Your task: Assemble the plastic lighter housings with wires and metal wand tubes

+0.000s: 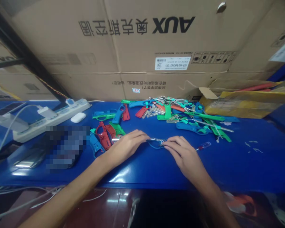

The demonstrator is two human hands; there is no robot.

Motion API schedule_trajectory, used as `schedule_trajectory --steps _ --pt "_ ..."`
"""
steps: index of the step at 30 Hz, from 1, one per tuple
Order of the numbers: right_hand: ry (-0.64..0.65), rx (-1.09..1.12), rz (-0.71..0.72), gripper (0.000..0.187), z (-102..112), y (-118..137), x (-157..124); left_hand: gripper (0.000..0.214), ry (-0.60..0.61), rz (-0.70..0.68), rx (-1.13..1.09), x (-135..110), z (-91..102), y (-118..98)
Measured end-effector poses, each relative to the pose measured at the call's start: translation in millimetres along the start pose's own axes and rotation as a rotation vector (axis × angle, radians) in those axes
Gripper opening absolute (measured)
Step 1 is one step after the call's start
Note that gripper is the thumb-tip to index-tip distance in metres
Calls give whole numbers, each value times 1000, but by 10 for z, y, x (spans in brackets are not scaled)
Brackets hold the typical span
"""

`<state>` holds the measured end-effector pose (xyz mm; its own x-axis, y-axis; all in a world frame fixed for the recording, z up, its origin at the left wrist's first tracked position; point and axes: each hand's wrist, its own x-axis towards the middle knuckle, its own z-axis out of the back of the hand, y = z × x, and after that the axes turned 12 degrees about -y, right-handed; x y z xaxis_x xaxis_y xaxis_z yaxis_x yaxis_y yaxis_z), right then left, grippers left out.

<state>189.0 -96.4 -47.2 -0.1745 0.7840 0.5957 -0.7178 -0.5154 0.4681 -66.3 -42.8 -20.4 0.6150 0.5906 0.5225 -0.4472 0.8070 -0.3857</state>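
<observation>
My left hand [133, 142] and my right hand [181, 152] come together over the front of the blue table. Between their fingertips they hold a blue plastic toy gun shell [155, 145] with thin white wires along its upper side. Each hand pinches one end; the fingers cover much of it. Just right of my right hand lies a small screwdriver [204, 146] with a clear handle. Beside my left hand are red shell halves [104, 136], a blue shell half [96, 144] and a green piece [118, 129].
Behind my hands is a heap of coloured shells, clear tubes and wired parts [167, 110]. A power strip [54, 122], a white earbud case [78, 117] and dark phones [33, 152] lie left. A taped carton [242, 103] stands back right, before a large cardboard wall [133, 53].
</observation>
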Motion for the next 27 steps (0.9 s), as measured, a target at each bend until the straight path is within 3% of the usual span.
schedule_trajectory --steps 7,27 --pt "-14 7 11 27 22 16 0 27 -29 54 -12 -34 -68 45" --pt "-34 23 -35 17 20 58 33 15 -74 147 60 12 -37 77"
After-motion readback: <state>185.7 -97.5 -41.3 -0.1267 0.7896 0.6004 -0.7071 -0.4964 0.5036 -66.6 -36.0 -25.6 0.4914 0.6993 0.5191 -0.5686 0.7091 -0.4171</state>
